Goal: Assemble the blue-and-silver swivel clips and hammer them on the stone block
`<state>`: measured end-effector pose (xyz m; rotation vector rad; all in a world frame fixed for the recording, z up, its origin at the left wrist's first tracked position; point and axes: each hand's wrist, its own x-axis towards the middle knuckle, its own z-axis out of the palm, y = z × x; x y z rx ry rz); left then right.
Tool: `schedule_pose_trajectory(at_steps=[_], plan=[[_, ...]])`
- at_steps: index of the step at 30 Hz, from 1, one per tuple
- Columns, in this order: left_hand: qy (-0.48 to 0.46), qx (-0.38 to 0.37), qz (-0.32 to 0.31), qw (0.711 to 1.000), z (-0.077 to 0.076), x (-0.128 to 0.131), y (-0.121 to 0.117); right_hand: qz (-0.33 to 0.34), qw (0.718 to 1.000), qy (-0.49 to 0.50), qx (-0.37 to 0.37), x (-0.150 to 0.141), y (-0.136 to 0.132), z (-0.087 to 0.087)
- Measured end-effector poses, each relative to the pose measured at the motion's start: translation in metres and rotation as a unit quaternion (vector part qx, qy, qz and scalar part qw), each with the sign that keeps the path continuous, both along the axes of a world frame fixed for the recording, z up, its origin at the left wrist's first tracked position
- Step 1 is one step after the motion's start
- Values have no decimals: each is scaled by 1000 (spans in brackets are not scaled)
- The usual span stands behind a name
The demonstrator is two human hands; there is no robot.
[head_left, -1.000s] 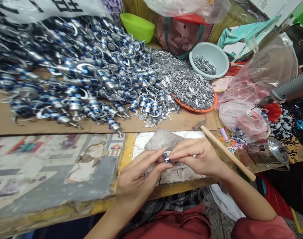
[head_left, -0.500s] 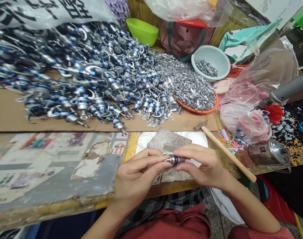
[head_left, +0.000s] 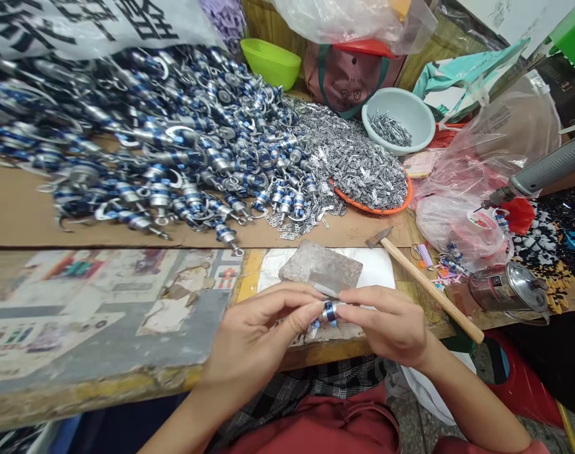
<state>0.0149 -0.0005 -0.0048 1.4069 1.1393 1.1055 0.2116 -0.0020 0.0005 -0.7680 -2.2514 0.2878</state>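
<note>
left hand [head_left: 254,331] and right hand [head_left: 394,323] pinch a part [head_left: 331,313]. beyond them lies a stone [head_left: 302,261]; right of them, a hammer [head_left: 425,283].

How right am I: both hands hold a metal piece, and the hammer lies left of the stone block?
The hammer lies right of the stone block, not left, as the head view shows; the left hand and right hand do hold the blue-and-silver metal piece.
</note>
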Motion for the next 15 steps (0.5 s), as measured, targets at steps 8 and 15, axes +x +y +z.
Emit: schedule_pose_trajectory(at_steps=[8, 15], plan=[[-172, -207, 14, 963, -8, 10, -12, -26, 997, 20, -71, 1, -6, 2], [-232, -199, 86, 948, -26, 17, -12, -61, 992, -52, -99, -7, 30, 15]])
